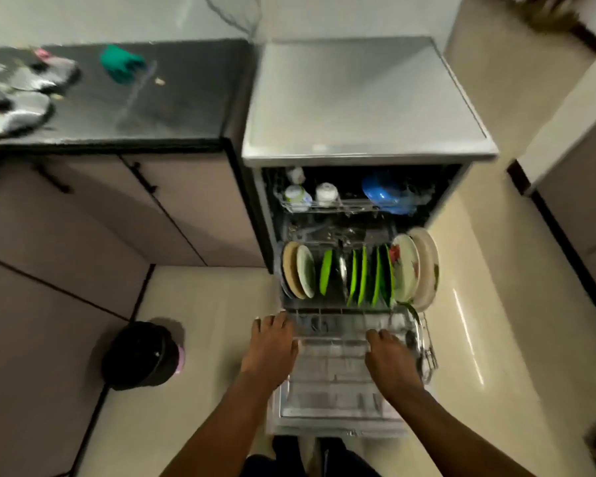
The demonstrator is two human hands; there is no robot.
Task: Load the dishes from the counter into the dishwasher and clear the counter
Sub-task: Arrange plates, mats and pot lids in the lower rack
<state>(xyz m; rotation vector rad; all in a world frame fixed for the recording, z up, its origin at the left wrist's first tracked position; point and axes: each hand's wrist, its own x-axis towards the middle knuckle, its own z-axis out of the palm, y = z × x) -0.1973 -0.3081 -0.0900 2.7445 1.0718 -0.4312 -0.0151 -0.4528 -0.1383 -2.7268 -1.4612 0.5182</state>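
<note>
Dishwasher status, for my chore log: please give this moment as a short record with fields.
dishwasher door: open, folded down
lower rack: pulled out, plates standing on edge
green plates: several, mid-rack
floral plates: right end
upper rack: cups and blue bowl
left hand: on rack's front edge
right hand: on rack's front edge
counter: dishes remain at left, green item, blurred

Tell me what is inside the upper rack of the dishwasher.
The upper rack holds a blue bowl on the right and three white cups on the left. Its back part is dark and hidden under the top.
</note>
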